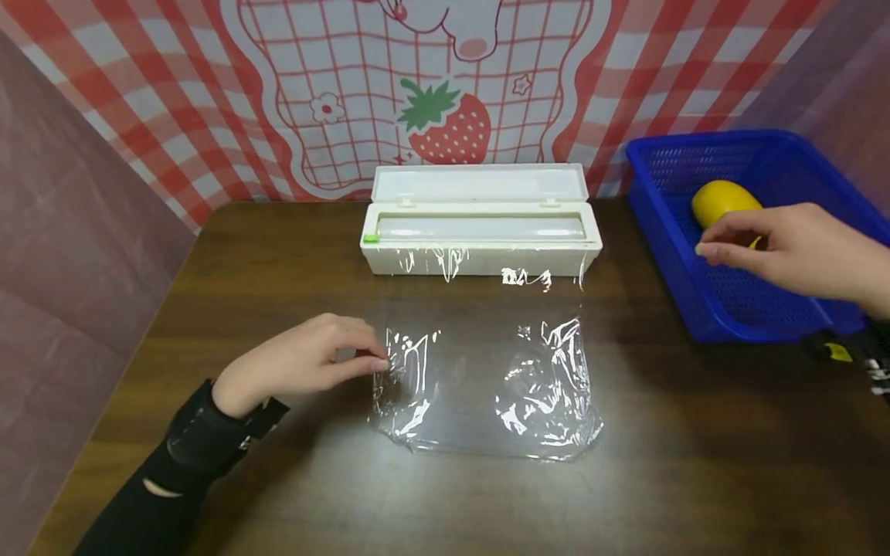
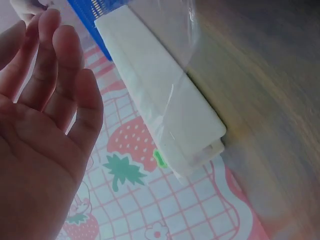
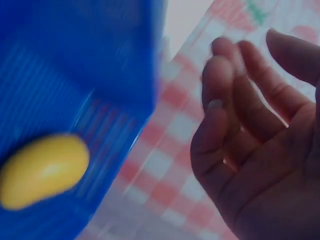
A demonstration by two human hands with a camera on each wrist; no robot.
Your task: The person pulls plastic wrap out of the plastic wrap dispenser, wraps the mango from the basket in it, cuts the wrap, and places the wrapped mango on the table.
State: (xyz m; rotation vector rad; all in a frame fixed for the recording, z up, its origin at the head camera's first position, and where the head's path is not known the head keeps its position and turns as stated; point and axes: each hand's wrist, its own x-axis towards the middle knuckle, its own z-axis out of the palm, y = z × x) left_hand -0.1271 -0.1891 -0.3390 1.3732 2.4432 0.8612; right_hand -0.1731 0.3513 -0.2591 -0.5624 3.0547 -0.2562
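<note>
Clear plastic wrap (image 1: 473, 386) runs from a white wrap dispenser box (image 1: 480, 259) toward the front of the wooden table, its loose end wrinkled at the corners. My left hand (image 1: 306, 359) hovers at the wrap's left edge, thumb and index tips close together. In the left wrist view its fingers are loosely bent, with no wrap visible between them. My right hand (image 1: 799, 251) is above a blue basket (image 1: 709, 309), fingers loosely curved and holding nothing. Inside the basket lies a smooth yellow oval fruit (image 3: 45, 172), partly covered by the right hand in the head view.
The dispenser's lid (image 1: 480, 184) stands raised against a red-and-white checked cloth (image 1: 195, 100) with a strawberry print. A green slider (image 1: 371, 239) sits at the box's left end. The wooden table (image 1: 313, 494) extends toward the front. Another yellow bit shows behind the right fingers.
</note>
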